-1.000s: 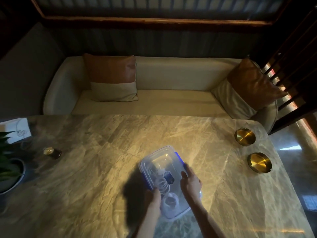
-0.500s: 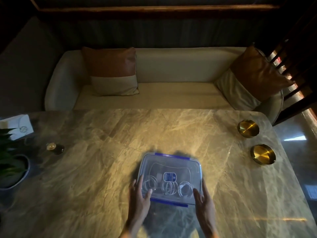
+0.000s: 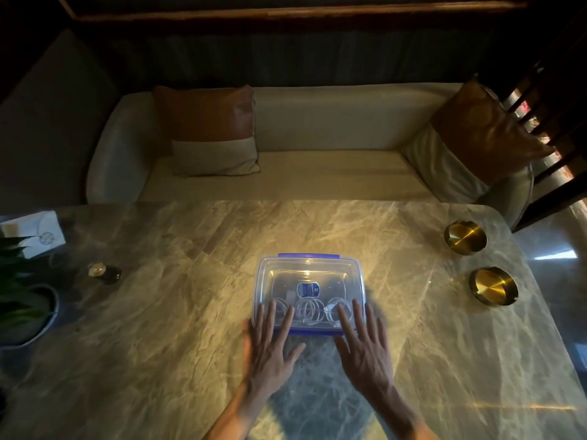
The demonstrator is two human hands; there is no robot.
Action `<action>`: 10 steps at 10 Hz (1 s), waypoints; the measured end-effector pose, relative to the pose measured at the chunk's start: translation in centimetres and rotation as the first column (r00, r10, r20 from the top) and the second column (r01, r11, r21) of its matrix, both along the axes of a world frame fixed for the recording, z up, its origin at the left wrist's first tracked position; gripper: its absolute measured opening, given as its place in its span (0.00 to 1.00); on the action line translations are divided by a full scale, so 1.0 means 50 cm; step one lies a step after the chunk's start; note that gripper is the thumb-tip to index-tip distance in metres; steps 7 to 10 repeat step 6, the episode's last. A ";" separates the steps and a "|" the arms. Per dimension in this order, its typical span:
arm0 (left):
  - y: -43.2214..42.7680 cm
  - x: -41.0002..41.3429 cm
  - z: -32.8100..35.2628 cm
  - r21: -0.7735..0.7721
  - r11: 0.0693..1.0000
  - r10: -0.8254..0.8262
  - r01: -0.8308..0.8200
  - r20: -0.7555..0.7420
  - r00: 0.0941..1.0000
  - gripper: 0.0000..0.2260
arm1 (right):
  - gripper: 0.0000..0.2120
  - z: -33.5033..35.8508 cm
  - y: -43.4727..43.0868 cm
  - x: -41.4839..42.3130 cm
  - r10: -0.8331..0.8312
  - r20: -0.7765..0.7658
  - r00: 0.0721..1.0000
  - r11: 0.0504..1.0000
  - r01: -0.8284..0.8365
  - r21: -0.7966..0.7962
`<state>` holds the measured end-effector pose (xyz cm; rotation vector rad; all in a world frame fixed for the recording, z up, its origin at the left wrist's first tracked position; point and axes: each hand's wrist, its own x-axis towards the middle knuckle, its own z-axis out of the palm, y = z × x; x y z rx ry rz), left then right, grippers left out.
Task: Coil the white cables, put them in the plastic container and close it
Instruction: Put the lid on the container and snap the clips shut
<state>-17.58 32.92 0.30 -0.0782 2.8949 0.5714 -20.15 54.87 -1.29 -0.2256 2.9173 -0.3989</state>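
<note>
Since half a second earlier both hands had slid from the plastic container's (image 3: 308,274) sides to its 6 o'clock edge, left hand (image 3: 270,341) and right hand (image 3: 365,344) spread flat, empty, coiled white cables (image 3: 309,309) inside, suggesting closure nearly finished

Materials, surface finish

Table (image 3: 190,328): veined marble look, polished, glossy. Container (image 3: 309,274): clear smooth plastic, blue plastic clips. Two round dishes (image 3: 465,238): brushed gold metal, shiny. Sofa (image 3: 317,173): matt cream upholstery; cushions (image 3: 206,115) tan leather-like sheen over matt cloth.
</note>
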 end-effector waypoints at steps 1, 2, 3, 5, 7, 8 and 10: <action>0.001 -0.013 -0.017 0.019 0.999 0.031 -0.031 0.012 0.999 0.34 | 0.30 0.003 -0.004 -0.019 0.014 0.039 0.999 0.999 -0.016 0.049; -0.006 -0.067 -0.025 -0.021 0.995 0.095 -0.093 0.073 0.993 0.34 | 0.30 0.028 -0.030 -0.081 -0.018 0.072 0.997 0.999 0.015 0.048; -0.027 -0.120 -0.024 -0.091 0.994 0.072 -0.055 0.193 0.979 0.35 | 0.32 0.044 -0.050 -0.131 0.007 0.146 0.989 0.996 -0.019 0.085; -0.040 -0.156 0.040 -0.130 0.990 0.006 0.046 0.377 0.926 0.41 | 0.36 0.082 -0.055 -0.144 0.038 0.186 0.982 0.991 -0.061 0.117; -0.031 -0.177 0.088 -0.024 0.999 0.052 -0.046 0.423 0.904 0.37 | 0.41 0.097 -0.059 -0.158 0.019 0.294 0.956 0.996 -0.043 0.076; -0.031 -0.177 0.088 -0.024 0.999 0.052 -0.046 0.423 0.904 0.37 | 0.41 0.097 -0.059 -0.158 0.019 0.294 0.956 0.996 -0.043 0.076; -0.031 -0.177 0.088 -0.024 0.999 0.052 -0.046 0.423 0.904 0.37 | 0.41 0.097 -0.059 -0.158 0.019 0.294 0.956 0.996 -0.043 0.076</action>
